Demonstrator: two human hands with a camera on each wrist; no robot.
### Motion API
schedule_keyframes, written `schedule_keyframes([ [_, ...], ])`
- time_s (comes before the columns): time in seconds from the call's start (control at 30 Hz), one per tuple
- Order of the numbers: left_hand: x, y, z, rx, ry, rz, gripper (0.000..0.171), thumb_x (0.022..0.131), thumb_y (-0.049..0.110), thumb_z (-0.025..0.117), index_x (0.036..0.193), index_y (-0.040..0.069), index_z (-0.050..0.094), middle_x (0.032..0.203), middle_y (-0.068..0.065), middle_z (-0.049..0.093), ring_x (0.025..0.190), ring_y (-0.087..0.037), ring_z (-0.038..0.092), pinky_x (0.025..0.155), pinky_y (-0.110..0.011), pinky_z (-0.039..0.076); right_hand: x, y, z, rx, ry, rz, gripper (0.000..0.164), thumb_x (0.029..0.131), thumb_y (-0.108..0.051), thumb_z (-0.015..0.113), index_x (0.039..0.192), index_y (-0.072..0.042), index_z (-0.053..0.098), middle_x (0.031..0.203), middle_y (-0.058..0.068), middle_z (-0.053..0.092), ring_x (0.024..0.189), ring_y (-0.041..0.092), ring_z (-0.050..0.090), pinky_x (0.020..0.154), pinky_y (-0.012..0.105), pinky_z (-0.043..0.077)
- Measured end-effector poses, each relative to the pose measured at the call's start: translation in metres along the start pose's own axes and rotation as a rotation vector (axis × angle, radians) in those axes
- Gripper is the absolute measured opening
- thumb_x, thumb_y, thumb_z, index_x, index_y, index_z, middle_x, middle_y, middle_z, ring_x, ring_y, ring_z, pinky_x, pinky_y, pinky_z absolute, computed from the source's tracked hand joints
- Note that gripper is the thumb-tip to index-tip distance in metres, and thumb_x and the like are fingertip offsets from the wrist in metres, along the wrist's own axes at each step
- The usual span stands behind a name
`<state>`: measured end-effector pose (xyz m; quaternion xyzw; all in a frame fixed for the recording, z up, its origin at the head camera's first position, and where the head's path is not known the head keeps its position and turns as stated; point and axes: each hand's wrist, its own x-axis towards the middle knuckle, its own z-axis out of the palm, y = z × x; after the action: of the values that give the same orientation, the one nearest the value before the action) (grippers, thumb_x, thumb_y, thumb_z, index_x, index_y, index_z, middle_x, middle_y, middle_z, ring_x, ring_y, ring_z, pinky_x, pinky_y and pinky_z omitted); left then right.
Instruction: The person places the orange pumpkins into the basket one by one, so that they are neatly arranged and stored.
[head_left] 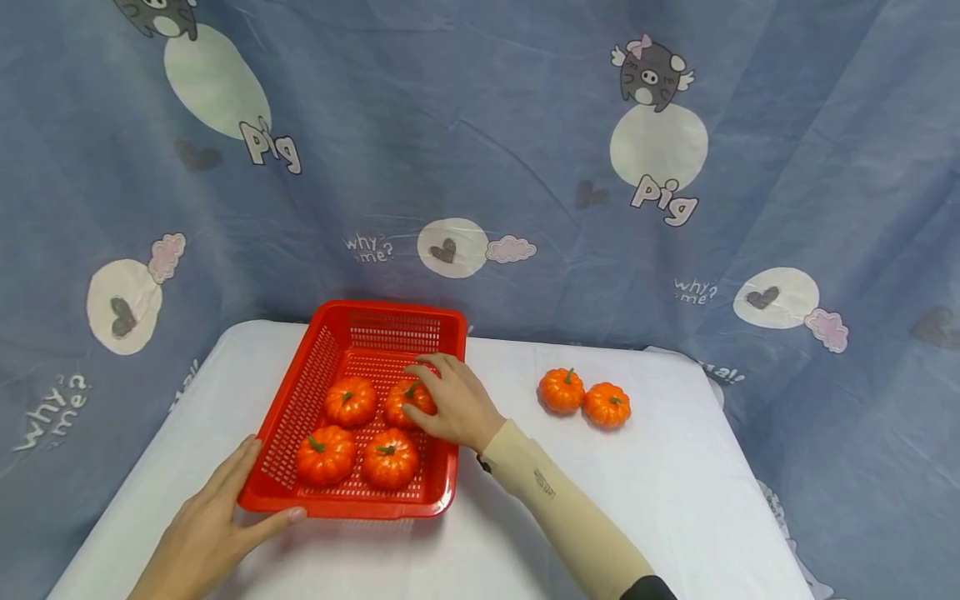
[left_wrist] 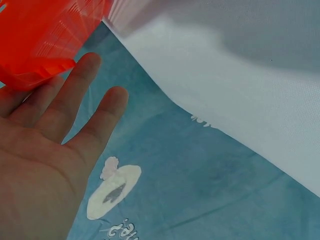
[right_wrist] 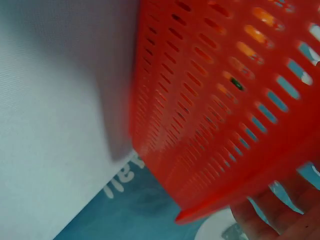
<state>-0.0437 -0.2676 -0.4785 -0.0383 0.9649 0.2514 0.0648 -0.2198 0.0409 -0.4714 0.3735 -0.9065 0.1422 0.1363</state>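
A red slotted plastic basket [head_left: 258, 467] stands on the white table, with several small orange pumpkins inside. Two of these, a front-left pumpkin [head_left: 326, 457] and a front-right pumpkin [head_left: 390, 460], sit nearest me; a back-left pumpkin [head_left: 351, 402] lies behind. My right hand [head_left: 453, 404] reaches over the right rim and holds the back-right pumpkin [head_left: 397, 407], thumb and fingers curved about it. In the right wrist view the basket's wall [right_wrist: 200, 100] hides most of that grasp. My left hand [head_left: 210, 521] rests at the basket's near-left corner, its fingers [left_wrist: 75, 95] extended.
To the right of the basket, two more pumpkins lie side by side on the table, a left one [head_left: 561, 391] and a right one [head_left: 607, 406]. A blue curtain [head_left: 510, 167] with pig prints hangs behind the white tabletop [head_left: 600, 492].
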Motion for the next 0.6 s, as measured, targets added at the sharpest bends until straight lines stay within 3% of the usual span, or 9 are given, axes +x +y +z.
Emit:
schedule_keyframes([
  [0.2, 0.001, 0.0, 0.0, 0.01, -0.015, -0.01, 0.133, 0.074, 0.085, 0.062, 0.163, 0.007, 0.0, 0.162, -0.03, 0.018, 0.13, -0.058, 0.035, 0.096, -0.079, 0.033, -0.016, 0.005, -0.016, 0.087, 0.074, 0.057, 0.053, 0.094, -0.043, 0.068, 0.138, -0.016, 0.059, 0.137, 0.004, 0.057, 0.124, 0.022, 0.053, 0.109, 0.034, 0.044],
  [0.43, 0.001, 0.001, -0.001, 0.015, -0.012, -0.007, 0.133, 0.075, 0.085, 0.061, 0.163, 0.006, 0.0, 0.162, -0.03, 0.018, 0.13, -0.058, 0.036, 0.096, -0.079, 0.033, -0.041, 0.028, -0.027, 0.177, 0.199, 0.15, 0.054, 0.093, -0.04, 0.071, 0.138, -0.013, 0.059, 0.139, 0.007, 0.057, 0.129, 0.024, 0.051, 0.112, 0.04, 0.044],
  [0.6, 0.001, 0.0, -0.001, 0.018, -0.013, -0.009, 0.134, 0.074, 0.085, 0.061, 0.162, 0.005, 0.0, 0.161, -0.031, 0.018, 0.13, -0.059, 0.035, 0.097, -0.079, 0.032, -0.062, 0.045, -0.035, 0.195, 0.244, 0.209, 0.056, 0.091, -0.04, 0.075, 0.138, -0.014, 0.059, 0.139, 0.006, 0.057, 0.128, 0.024, 0.051, 0.11, 0.043, 0.046],
])
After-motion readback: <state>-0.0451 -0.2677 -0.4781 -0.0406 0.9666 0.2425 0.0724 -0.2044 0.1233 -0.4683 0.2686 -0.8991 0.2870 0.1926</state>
